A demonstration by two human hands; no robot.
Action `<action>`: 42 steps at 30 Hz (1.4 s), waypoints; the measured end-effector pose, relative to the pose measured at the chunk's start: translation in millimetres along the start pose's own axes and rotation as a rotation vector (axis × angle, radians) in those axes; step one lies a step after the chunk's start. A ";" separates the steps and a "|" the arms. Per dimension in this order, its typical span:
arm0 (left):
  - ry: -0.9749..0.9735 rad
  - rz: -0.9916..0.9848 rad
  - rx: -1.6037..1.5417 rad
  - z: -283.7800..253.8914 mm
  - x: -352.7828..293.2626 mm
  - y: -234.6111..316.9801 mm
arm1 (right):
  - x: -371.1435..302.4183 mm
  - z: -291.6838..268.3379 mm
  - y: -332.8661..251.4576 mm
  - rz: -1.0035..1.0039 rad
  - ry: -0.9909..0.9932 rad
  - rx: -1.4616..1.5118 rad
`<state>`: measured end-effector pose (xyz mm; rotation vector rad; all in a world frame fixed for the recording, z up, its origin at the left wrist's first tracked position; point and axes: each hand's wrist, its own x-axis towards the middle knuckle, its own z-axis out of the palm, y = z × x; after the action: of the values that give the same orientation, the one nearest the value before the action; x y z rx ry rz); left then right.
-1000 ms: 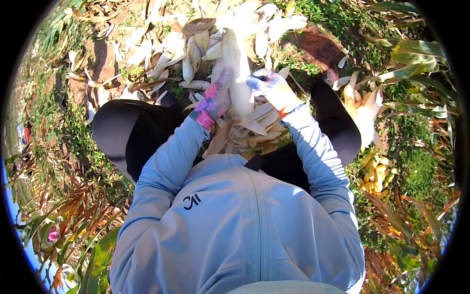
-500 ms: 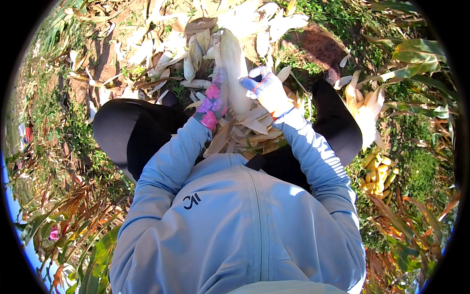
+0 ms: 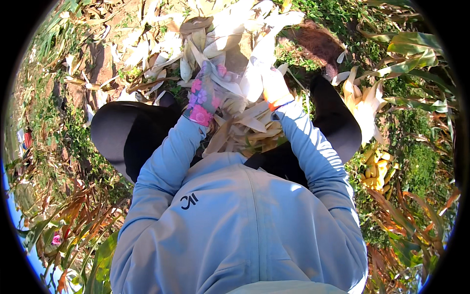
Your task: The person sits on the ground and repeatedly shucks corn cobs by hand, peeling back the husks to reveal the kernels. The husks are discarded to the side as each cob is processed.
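Ear (image 3: 251,82), pale & washed out by glare, is btwn the 2 hands, in front of the torso, above the husk pile; its outline is hard to make out. L hand (image 3: 201,93), in a floral glove, is on its L side, fingers bent & grasping a loose husk (image 3: 230,87) that runs across twd the ear; a bit blurred. R hand (image 3: 275,88), in a pale glove w/ an orange cuff, is against the ear's R side; glare hides its fingers, so can't tell if they're clenched or loose.

Husk pile (image 3: 249,128), dry & cream, lies just below the hands, btwn the legs. Legs are in dark trousers (image 3: 133,128), knees out to either side. Light blue jacket (image 3: 220,215) fills the lower middle, sleeves reaching up to both gloves.

Beyond the hands: more pale ears (image 3: 223,45) & dry husks on soil. Upper R, a reddish-brown tuft (image 3: 318,41). R of the R knee, an open husk clump (image 3: 363,100); below it, yellow cobs (image 3: 378,169) in a heap. Far R, green leaves (image 3: 416,44).
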<state>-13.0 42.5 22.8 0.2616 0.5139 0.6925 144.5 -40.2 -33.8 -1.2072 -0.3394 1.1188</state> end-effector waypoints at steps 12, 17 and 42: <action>-0.144 0.531 2.325 -48.6 3.2 -7.0 | 35.5 -54.8 -63.9 -0.334 0.187 -0.129; -0.297 0.349 1.154 -46.0 33.4 -20.6 | -23.4 32.8 -48.8 -0.196 -0.204 -0.285; -0.374 -0.388 -0.164 -16.5 6.1 5.8 | -34.2 33.5 -61.0 -0.111 -0.084 -0.169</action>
<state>-20.9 52.0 9.0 0.1262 0.1395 0.2934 134.7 -45.5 43.0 -1.2756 -0.5681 1.0619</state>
